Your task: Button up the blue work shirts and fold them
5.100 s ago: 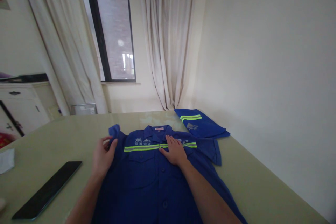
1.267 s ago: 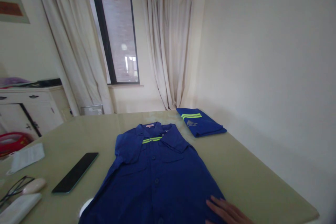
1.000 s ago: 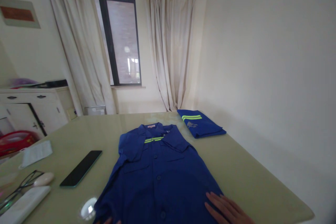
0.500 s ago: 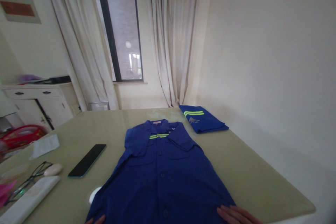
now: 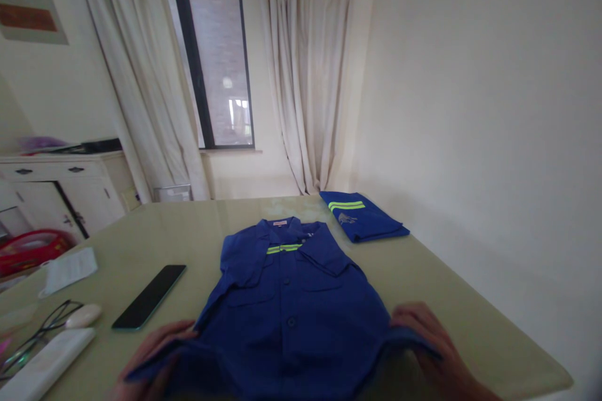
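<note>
A blue button-front work shirt (image 5: 286, 301) lies on the table with its collar at the far end. Both short sleeves are folded in over the chest, and a yellow-green stripe shows between them. At the near left, my left hand (image 5: 157, 354) grips one lower edge of the shirt. My right hand (image 5: 426, 344) is closed on the opposite lower edge. Between the hands the hem is lifted off the table and curls up at both sides. Some fingers are hidden by cloth or blurred.
A folded blue garment (image 5: 364, 216) with yellow-green stripes lies at the table's far right. To the left are a black phone (image 5: 150, 297), eyeglasses (image 5: 51, 322), a white mouse (image 5: 83, 316), a long white object (image 5: 49, 366) and a pale face mask (image 5: 70, 270). A wall borders the table's right side.
Both hands have come further into view and now hold the shirt's bottom corners. The hem has risen from the table, while the collar end stays down.
</note>
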Motion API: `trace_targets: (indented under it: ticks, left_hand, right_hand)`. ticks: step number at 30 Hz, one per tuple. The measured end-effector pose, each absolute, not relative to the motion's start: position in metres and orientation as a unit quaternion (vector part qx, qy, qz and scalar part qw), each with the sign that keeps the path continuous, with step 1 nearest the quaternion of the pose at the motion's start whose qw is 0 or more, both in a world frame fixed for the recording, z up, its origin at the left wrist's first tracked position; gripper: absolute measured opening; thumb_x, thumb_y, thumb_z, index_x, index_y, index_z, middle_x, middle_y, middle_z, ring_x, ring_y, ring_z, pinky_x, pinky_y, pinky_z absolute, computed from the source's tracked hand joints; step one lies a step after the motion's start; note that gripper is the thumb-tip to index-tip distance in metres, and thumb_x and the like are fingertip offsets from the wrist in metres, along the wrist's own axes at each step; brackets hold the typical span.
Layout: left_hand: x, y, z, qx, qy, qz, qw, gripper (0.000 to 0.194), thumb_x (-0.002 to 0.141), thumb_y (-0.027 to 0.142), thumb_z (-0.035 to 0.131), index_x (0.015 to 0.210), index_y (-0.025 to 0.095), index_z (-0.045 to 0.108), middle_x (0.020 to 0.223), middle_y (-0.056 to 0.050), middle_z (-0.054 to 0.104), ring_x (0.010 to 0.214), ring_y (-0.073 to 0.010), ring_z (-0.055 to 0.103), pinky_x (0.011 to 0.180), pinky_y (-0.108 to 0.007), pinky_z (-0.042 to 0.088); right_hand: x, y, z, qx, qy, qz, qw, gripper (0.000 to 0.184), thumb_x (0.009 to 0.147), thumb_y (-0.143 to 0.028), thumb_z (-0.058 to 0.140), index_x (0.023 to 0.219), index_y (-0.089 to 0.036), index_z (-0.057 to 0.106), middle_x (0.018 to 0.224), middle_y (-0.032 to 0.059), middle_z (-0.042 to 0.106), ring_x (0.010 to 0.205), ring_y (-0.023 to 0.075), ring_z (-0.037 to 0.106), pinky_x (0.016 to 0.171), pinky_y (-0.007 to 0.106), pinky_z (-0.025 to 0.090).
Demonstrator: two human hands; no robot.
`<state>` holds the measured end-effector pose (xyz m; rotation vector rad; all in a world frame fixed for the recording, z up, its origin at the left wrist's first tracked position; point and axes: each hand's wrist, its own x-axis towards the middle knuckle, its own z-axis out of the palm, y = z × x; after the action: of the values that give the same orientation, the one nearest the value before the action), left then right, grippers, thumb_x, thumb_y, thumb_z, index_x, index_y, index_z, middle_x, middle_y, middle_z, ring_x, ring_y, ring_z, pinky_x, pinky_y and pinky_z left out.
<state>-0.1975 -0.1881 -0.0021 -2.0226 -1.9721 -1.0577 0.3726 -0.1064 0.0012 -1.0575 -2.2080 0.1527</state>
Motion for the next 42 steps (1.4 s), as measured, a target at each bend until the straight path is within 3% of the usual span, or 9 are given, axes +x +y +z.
trace_targets:
  ticks: [4,6,10,13,16,20,26,34,42]
  left_hand:
    - [-0.194,-0.106,0.056,-0.573,-0.761,-0.304,0.005,0.061,0.093,0.064,0.032,0.092,0.021,0.075,0.066,-0.007,0.072,0.078,-0.0302,0.073,0.072,-0.036,0.057]
    - [-0.187,-0.064,0.079,-0.523,-0.799,-0.295,-0.005,0.064,0.094,0.065,0.03,0.085,0.018,0.072,0.068,-0.011,0.072,0.078,-0.0323,0.072,0.072,-0.036,0.054]
    - [-0.184,-0.007,0.086,-0.456,-0.809,-0.371,0.016,0.073,0.09,0.064,0.041,0.139,0.01,0.048,0.127,-0.021,0.068,0.112,-0.0364,0.067,0.092,-0.043,0.052]
    - [-0.197,-0.002,0.053,-0.457,-0.827,-0.323,-0.055,0.087,0.083,0.062,0.05,0.143,0.0,0.04,0.126,-0.028,0.067,0.123,-0.0415,0.062,0.103,-0.051,0.047]
    - [-0.209,-0.023,0.013,-0.476,-0.798,-0.329,-0.17,0.075,0.079,0.064,0.053,0.126,0.005,0.058,0.102,-0.022,0.075,0.112,-0.0416,0.068,0.102,-0.052,0.049]
    - [-0.21,-0.074,-0.013,-0.468,-0.688,-0.457,-0.315,0.08,0.059,0.066,0.078,0.122,0.019,0.063,0.113,-0.014,0.075,0.116,-0.0393,0.067,0.099,-0.047,0.055]
    - [-0.217,-0.136,-0.01,-0.379,-0.612,-0.429,-0.547,0.097,0.05,0.063,0.088,0.137,0.032,0.056,0.112,-0.007,0.077,0.109,-0.0391,0.07,0.088,-0.049,0.062]
    - [-0.204,-0.06,0.006,-0.55,-0.686,-0.429,-0.205,0.071,0.072,0.064,0.063,0.126,0.018,0.063,0.117,-0.014,0.074,0.118,-0.0363,0.066,0.105,-0.051,0.051]
    - [-0.193,-0.055,0.012,-0.654,-0.633,-0.408,-0.073,0.048,0.088,0.047,0.05,0.126,0.024,0.069,0.13,-0.009,0.068,0.121,-0.0281,0.065,0.112,-0.047,0.046]
  right_hand:
    - [0.312,-0.006,0.069,-0.592,-0.737,0.044,0.322,0.049,0.102,-0.048,0.033,0.102,-0.022,0.074,0.096,0.0135,0.074,0.096,0.0312,0.069,0.087,0.039,0.051]
    - [0.28,0.042,0.1,-0.651,-0.696,0.056,0.298,0.044,0.104,-0.044,0.035,0.109,-0.021,0.072,0.103,0.0127,0.075,0.102,0.0294,0.069,0.088,0.035,0.048]
    - [0.237,0.093,0.111,-0.702,-0.654,0.071,0.275,0.036,0.103,-0.033,0.04,0.124,-0.018,0.065,0.116,0.0134,0.071,0.111,0.0256,0.067,0.089,0.032,0.047]
    - [0.232,0.085,0.074,-0.708,-0.655,0.083,0.249,0.036,0.096,-0.03,0.055,0.127,-0.013,0.063,0.121,0.0163,0.068,0.111,0.027,0.066,0.091,0.033,0.048]
    - [0.244,0.059,0.027,-0.673,-0.699,0.068,0.23,0.038,0.094,-0.031,0.058,0.127,-0.013,0.063,0.127,0.0178,0.065,0.12,0.029,0.061,0.101,0.035,0.045]
    - [0.274,0.026,-0.005,-0.614,-0.757,0.061,0.217,0.037,0.095,-0.023,0.046,0.126,-0.015,0.065,0.129,0.0155,0.065,0.123,0.0274,0.058,0.11,0.038,0.04]
    - [0.315,-0.014,0.029,-0.599,-0.788,0.122,0.066,0.019,0.079,-0.021,0.06,0.095,-0.021,0.071,0.101,0.0089,0.073,0.097,0.0266,0.068,0.086,0.035,0.049]
    - [0.261,0.027,0.039,-0.64,-0.753,0.047,0.141,0.053,0.096,-0.047,0.052,0.139,-0.016,0.056,0.135,0.0175,0.062,0.123,0.0312,0.059,0.099,0.039,0.045]
    - [0.268,0.057,0.016,-0.67,-0.729,0.051,0.133,0.019,0.092,-0.029,0.063,0.107,-0.019,0.069,0.106,0.0091,0.073,0.103,0.0247,0.068,0.084,0.029,0.046]
